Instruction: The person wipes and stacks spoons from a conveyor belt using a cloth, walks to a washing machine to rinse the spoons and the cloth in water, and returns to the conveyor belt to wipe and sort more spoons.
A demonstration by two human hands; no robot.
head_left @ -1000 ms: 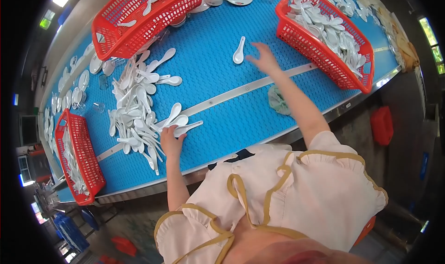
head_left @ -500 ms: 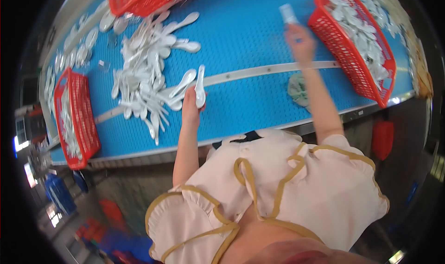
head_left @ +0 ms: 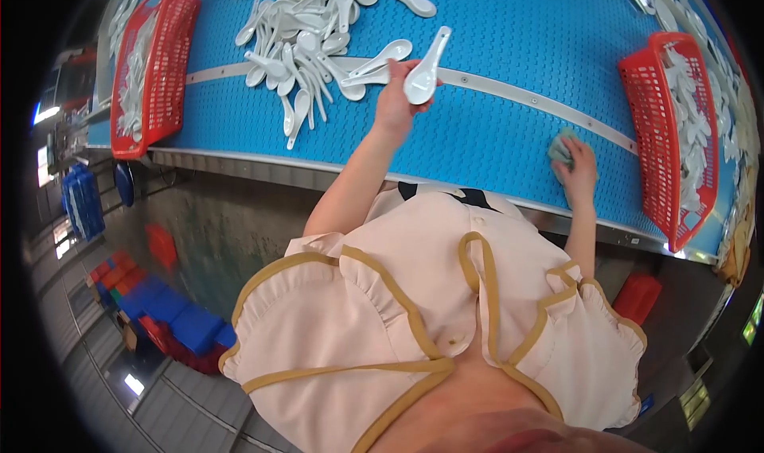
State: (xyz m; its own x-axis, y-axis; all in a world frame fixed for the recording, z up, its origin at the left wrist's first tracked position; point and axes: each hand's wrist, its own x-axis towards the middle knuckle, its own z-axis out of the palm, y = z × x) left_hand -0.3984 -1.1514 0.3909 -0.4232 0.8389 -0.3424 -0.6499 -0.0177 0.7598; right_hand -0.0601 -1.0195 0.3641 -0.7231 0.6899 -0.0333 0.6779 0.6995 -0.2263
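Note:
Held up over the blue textured surface (head_left: 493,135), a white soup spoon (head_left: 427,67) is in my left hand (head_left: 398,109), its bowl by my fingers and its handle pointing away. Just left of that hand, another white spoon (head_left: 388,54) overlaps the fingers in this view. My right hand (head_left: 582,171) is closed over a crumpled pale green cloth (head_left: 561,147) near the surface's front edge. A loose pile of white spoons (head_left: 306,43) lies to the left of my left hand, handles pointing many ways.
Red plastic baskets filled with white spoons stand on both sides: one basket (head_left: 165,79) at the left, another basket (head_left: 656,147) at the right. A metal strip (head_left: 517,97) with screws crosses the blue surface. More spoons lie along the far right side.
My right hand has come back from the far right, where it held a blurred whitish thing, down onto the cloth. My left hand still holds the spoon. The view has shifted.

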